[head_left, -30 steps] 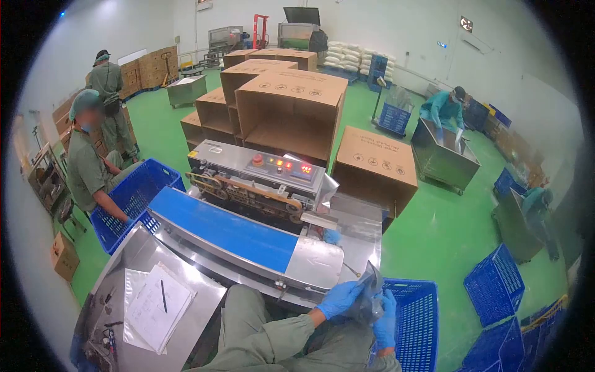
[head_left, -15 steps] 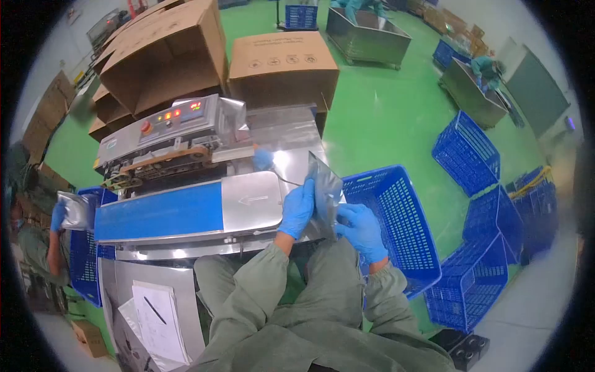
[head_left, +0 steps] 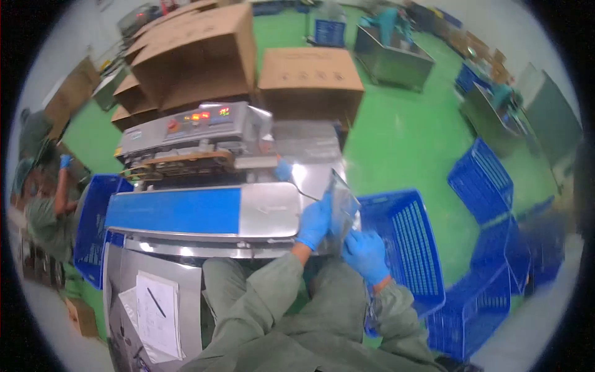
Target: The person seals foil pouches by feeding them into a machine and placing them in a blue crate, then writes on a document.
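Observation:
Between my gloved hands, a silver foil pouch [head_left: 344, 208] stands upright on edge beside the right end of a belt sealing machine [head_left: 186, 137]. My left hand [head_left: 316, 221] is closed around the pouch's left side. At its lower right edge, my right hand [head_left: 366, 255] pinches the foil. Both hands wear blue gloves. The machine's blue conveyor belt [head_left: 176, 211] lies to the left of my hands, joined to a metal plate [head_left: 269, 209]. The pouch's contents cannot be seen.
A blue basket [head_left: 406, 248] stands just right of my hands, and more baskets [head_left: 480, 180] lie further right. Cardboard boxes [head_left: 310, 71] rise behind the machine. Papers and a pen [head_left: 157, 304] lie at lower left. A co-worker [head_left: 52, 217] is at far left, near another basket [head_left: 99, 229].
My view has shifted, so the scene sits further right and lower. Both hands keep hold of the pouch. The co-worker's gloved hand has risen, and the silver bag it held no longer shows.

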`<move>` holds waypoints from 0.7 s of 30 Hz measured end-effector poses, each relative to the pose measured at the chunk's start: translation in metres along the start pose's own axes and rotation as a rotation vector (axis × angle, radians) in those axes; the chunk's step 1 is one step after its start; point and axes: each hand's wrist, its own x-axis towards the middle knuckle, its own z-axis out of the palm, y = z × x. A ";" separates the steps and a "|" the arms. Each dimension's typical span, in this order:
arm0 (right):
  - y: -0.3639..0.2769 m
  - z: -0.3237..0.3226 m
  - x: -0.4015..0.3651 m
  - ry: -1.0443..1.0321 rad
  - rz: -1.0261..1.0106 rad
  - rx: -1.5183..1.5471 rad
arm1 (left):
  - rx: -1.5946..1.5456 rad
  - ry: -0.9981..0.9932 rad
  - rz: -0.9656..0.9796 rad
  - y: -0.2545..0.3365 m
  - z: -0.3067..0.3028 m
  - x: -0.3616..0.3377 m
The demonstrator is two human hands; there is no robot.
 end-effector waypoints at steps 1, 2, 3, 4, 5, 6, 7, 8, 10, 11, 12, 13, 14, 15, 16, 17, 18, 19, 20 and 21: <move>-0.001 0.006 -0.004 0.095 -0.031 0.028 | 0.065 0.004 0.024 -0.001 0.000 -0.001; -0.003 0.008 -0.006 0.093 0.008 0.043 | 0.128 0.005 0.046 -0.002 0.002 0.000; -0.004 0.010 -0.010 0.086 0.049 0.058 | 0.099 -0.036 0.017 0.001 0.000 0.003; -0.002 0.017 -0.019 0.149 0.156 0.064 | 0.066 -0.086 -0.014 0.003 -0.005 0.003; 0.002 0.025 -0.028 0.209 0.273 0.070 | 0.073 -0.057 -0.016 0.005 -0.012 0.001; 0.007 0.032 -0.033 0.218 0.251 0.076 | -0.032 -0.082 -0.037 0.010 -0.019 0.001; 0.012 0.038 -0.039 0.430 0.489 0.239 | -0.140 -0.112 -0.056 0.012 -0.023 -0.001; 0.018 0.043 -0.044 0.635 0.731 0.405 | -0.141 -0.098 -0.055 0.010 -0.021 -0.004; 0.031 0.046 -0.052 0.656 0.803 0.479 | -0.377 -0.049 0.066 0.012 -0.020 -0.009; 0.033 0.047 -0.055 0.674 0.893 0.548 | -0.373 -0.121 0.036 0.015 -0.021 -0.012; 0.034 0.048 -0.056 0.674 0.892 0.545 | -0.376 -0.121 0.037 0.017 -0.021 -0.013; 0.032 0.045 -0.050 0.702 0.833 0.568 | -0.337 -0.156 0.050 0.018 -0.020 -0.013; 0.029 0.039 -0.042 0.730 0.771 0.591 | -0.298 -0.189 0.066 0.023 -0.022 -0.013; 0.023 0.028 -0.036 0.732 0.764 0.586 | -0.303 -0.186 0.071 0.028 -0.023 -0.014; 0.014 0.010 -0.029 0.618 0.655 0.564 | -0.287 -0.159 0.140 0.038 -0.029 -0.018; 0.011 0.001 -0.025 0.503 0.547 0.540 | -0.270 -0.130 0.208 0.043 -0.032 -0.019; 0.017 0.005 -0.028 0.503 0.537 0.535 | -0.275 -0.122 0.212 0.044 -0.031 -0.018; 0.028 0.016 -0.037 0.501 0.483 0.486 | -0.292 -0.109 0.227 0.043 -0.029 -0.018; 0.033 0.017 -0.040 0.498 0.433 0.436 | -0.308 -0.098 0.241 0.041 -0.026 -0.018; 0.038 0.015 -0.043 0.465 0.352 0.201 | -0.312 -0.095 0.242 0.034 -0.023 -0.015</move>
